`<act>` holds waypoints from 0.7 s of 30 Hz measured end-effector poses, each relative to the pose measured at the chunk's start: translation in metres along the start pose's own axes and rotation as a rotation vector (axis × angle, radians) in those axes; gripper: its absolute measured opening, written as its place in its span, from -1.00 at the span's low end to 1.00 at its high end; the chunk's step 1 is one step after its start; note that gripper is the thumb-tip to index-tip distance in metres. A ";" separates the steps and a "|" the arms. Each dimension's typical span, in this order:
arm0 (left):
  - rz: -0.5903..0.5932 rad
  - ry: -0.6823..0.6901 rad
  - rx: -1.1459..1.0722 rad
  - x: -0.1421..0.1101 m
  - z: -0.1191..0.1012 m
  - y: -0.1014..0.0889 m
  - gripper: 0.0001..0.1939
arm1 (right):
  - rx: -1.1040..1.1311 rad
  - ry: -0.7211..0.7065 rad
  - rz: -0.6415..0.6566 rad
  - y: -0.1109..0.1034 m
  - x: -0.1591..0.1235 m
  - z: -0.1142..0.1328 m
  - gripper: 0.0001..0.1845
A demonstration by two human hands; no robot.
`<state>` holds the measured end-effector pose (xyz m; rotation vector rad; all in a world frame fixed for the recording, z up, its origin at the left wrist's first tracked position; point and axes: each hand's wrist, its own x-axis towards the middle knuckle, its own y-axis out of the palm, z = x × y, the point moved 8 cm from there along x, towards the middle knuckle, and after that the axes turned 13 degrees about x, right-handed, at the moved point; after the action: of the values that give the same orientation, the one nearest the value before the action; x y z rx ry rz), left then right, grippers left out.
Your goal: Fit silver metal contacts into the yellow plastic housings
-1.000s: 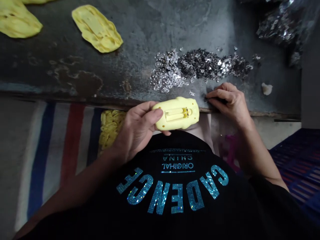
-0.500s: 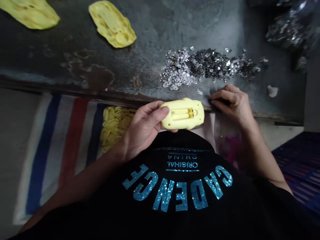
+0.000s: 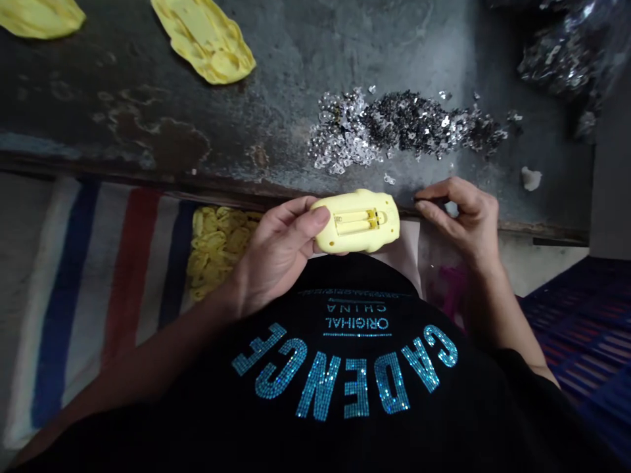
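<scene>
My left hand (image 3: 283, 246) grips a pale yellow plastic casing (image 3: 357, 240) by its left end, thumb on top. The casing's battery compartment faces up, with a metal contact at its right end. To the right, at the bench edge, my right hand (image 3: 466, 213) is pinched, thumb and forefinger together around something small and dark that I cannot make out. Beyond the casing, a pile of small metal contact pieces (image 3: 409, 125) lies on the bench, and one loose piece rests in front of it.
Two yellow plastic shells (image 3: 210, 43) lie on the dark metal bench (image 3: 286, 131), far left. A clear bag of metal pieces (image 3: 557, 59) sits far right. Below the bench are a striped sack (image 3: 128, 269) with yellow parts (image 3: 221, 243) beside it and a blue crate (image 3: 582, 322).
My right hand has lifted slightly from the bench surface, its thumb and forefinger now pinched at the edge. The casing stays in my left hand, nearly still. The view has shifted a little.
</scene>
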<state>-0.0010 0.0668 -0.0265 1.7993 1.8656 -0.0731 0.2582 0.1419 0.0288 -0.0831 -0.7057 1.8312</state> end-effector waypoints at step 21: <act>0.154 0.054 -0.002 -0.023 -0.007 0.017 -0.69 | -0.062 -0.158 0.141 0.024 -0.005 0.081 -0.86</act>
<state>0.0119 0.0501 -0.0053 1.9545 1.7561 0.0330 0.2082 0.0984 0.0822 -0.0300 -0.8866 1.9663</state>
